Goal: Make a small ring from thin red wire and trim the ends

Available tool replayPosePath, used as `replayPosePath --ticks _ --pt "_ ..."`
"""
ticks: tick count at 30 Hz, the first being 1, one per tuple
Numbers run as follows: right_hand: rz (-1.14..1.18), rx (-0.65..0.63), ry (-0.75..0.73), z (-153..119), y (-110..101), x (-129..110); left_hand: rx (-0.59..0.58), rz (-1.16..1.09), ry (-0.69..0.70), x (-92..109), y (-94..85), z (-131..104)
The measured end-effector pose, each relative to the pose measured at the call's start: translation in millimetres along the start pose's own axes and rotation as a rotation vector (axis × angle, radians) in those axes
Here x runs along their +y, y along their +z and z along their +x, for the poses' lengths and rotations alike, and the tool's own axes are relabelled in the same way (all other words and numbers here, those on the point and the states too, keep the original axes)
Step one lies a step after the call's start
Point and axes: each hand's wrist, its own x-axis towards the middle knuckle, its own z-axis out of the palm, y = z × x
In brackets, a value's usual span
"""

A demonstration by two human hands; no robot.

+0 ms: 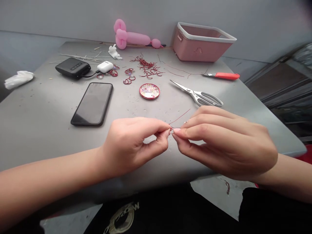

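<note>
Close together over the table's near part, my left hand (136,139) and my right hand (224,139) both pinch a thin red wire (180,117). One loose end of it sticks up to the right between them. Whatever else sits at the fingertips is too small to make out. Just beyond my hands lies a round red-rimmed dish (149,91) of pale, colourful beads. Silver scissors (197,94) rest beyond my right hand, their handles partly behind its knuckles. Farther back are a heap of short red wire pieces (147,66) and several red wire rings (129,79).
A black phone (92,104) lies at left, with a black power bank (73,67) cabled to a white earbud case (105,66) behind it. A red-handled cutter (226,76), a pink bin (197,48) and a pink balloon (136,38) are at the back. Crumpled tissue (19,79) sits far left.
</note>
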Motion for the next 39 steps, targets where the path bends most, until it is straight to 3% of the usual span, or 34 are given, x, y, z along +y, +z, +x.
replayPosePath --ticks 3,6,8,12,14,18,20,23,27,31,39 --pt "0.049 0.002 0.044 2 1 0 0.051 0.03 0.07 0 1.3 -1" --pt "0.062 0.023 0.066 2 4 -1 0.029 0.04 0.037 -1 1.4 -1" --pt "0.039 0.035 0.048 0 4 -2 0.022 0.077 0.029 -1 0.9 -1" --pt "-0.025 0.067 -0.039 -2 3 -3 0.05 0.131 0.147 2 -0.8 -1" --pt "-0.076 0.077 -0.064 -3 2 -2 0.072 0.112 0.166 4 -1.8 1" --pt "-0.168 0.144 -0.107 -2 3 3 0.07 -0.017 0.063 1 -3.3 7" --pt "-0.079 0.161 -0.066 0 2 4 0.075 -0.075 0.102 -5 -3.6 10" --pt "0.165 0.124 0.064 4 -4 4 0.064 -0.022 0.206 -17 -3.5 13" --pt "0.112 0.099 0.087 8 -12 10 0.024 0.047 0.307 -24 -2.6 11" --pt "0.155 -0.022 0.086 5 -5 22 -0.003 0.013 0.311 -22 -1.8 10" --pt "0.353 -0.122 0.129 1 0 28 -0.069 -0.044 0.269 -16 -4.9 9"
